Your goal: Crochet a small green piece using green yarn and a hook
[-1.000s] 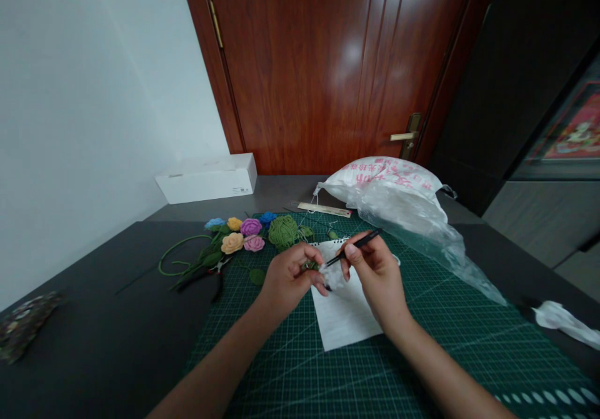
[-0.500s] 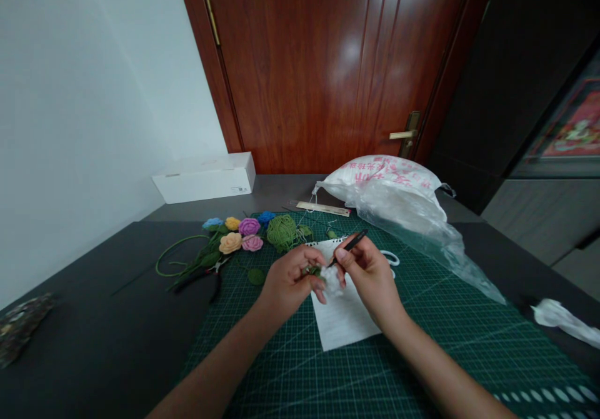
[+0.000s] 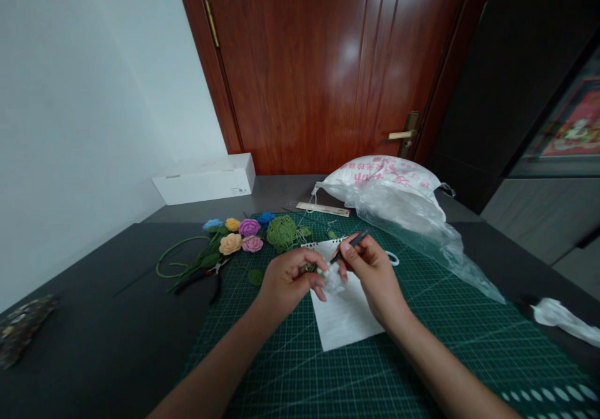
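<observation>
**Small Work Held Up Close**

The left hand (image 3: 290, 278) pinches a white puff of stuffing (image 3: 333, 278) and a tiny green bit (image 3: 312, 268), held up to see well. The right hand (image 3: 372, 275) grips a thin black stick (image 3: 351, 246) like a pen. Below lie a paper sheet (image 3: 344, 319) and a green cutting mat (image 3: 281, 369), maybe to guard the table. Farther off sit yarn roses (image 3: 248, 227) and a green yarn ball (image 3: 282, 232).

Glossy reddish-brown wooden door (image 3: 300, 62) beyond your fingers (image 3: 349, 250), brass lever handle (image 3: 402, 135) above right; white wall (image 3: 94, 125) far left; dark cabinet (image 3: 473, 94) far right.
</observation>
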`<move>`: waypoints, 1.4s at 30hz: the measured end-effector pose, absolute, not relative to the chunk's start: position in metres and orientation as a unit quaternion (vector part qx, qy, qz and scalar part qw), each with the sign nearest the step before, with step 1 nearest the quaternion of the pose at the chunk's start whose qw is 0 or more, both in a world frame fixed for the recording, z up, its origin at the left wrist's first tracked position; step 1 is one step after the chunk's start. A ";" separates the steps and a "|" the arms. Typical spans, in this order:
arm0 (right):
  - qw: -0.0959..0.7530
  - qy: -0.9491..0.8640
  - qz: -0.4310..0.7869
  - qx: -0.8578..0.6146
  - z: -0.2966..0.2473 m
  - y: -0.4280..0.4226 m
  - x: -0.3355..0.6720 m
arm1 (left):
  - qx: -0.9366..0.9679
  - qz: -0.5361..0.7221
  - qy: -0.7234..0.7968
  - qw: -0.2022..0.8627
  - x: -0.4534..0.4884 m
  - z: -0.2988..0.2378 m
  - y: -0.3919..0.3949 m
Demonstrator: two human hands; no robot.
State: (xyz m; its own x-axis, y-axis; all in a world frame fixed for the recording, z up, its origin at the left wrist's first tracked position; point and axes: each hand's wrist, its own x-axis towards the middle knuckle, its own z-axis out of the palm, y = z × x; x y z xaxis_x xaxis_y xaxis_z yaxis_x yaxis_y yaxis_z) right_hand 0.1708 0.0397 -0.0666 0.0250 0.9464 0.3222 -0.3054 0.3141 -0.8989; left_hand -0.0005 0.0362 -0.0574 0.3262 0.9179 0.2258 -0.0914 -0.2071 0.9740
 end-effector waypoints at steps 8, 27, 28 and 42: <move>0.665 -0.488 0.469 -0.315 -0.063 0.037 0.173 | 0.599 0.475 0.354 0.539 0.000 -0.058 0.038; 0.640 -0.529 0.442 -0.339 -0.069 0.036 0.165 | 0.611 0.475 0.354 0.525 0.002 -0.065 0.034; 0.638 -0.533 0.440 -0.339 -0.069 0.036 0.165 | 0.611 0.476 0.352 0.525 0.003 -0.065 0.033; 0.683 -0.518 0.389 -0.338 -0.060 0.035 0.175 | 0.617 0.472 0.379 0.502 -0.001 -0.064 0.039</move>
State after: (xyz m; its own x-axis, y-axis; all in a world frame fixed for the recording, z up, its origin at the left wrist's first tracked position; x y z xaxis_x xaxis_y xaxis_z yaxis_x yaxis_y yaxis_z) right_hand 0.1752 0.0347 -0.0602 0.1607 0.8809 0.4451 -0.1805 0.4696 -0.8642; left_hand -0.0012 0.0395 -0.0636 0.2671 0.9424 0.2016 -0.0054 -0.2077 0.9782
